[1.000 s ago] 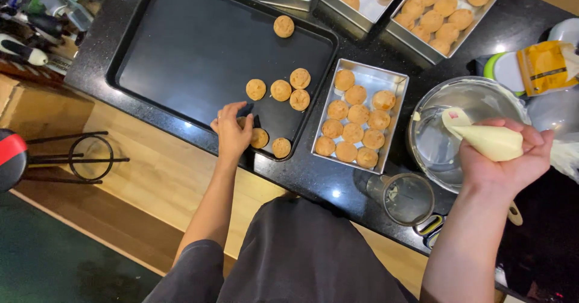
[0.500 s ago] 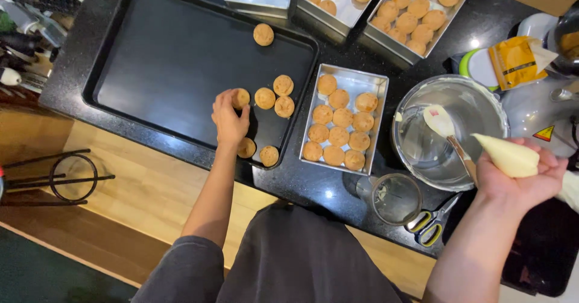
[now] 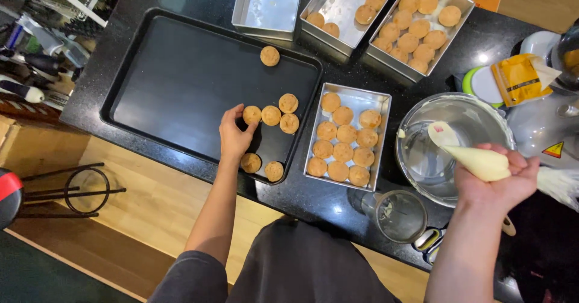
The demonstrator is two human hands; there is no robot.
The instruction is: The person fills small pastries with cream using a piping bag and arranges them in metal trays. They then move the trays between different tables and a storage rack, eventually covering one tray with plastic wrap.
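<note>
head view | we see the black tray (image 3: 181, 86) holding six puffs, the steel pan (image 3: 348, 135) right of it eleven | our left hand (image 3: 234, 135) pinches a puff (image 3: 251, 115) on the tray | our right hand (image 3: 503, 179) is clamped on the piping bag (image 3: 479, 161) over the bowl (image 3: 422, 164) right of the pan, long axis sideways, tip pointing left

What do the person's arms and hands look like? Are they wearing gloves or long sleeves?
No gloves: the left hand and the right hand are both bare, with no rings or watch that I can see. The forearms are bare too. A dark grey short sleeve covers the left upper arm. The right arm shows no sleeve in this view.
</note>
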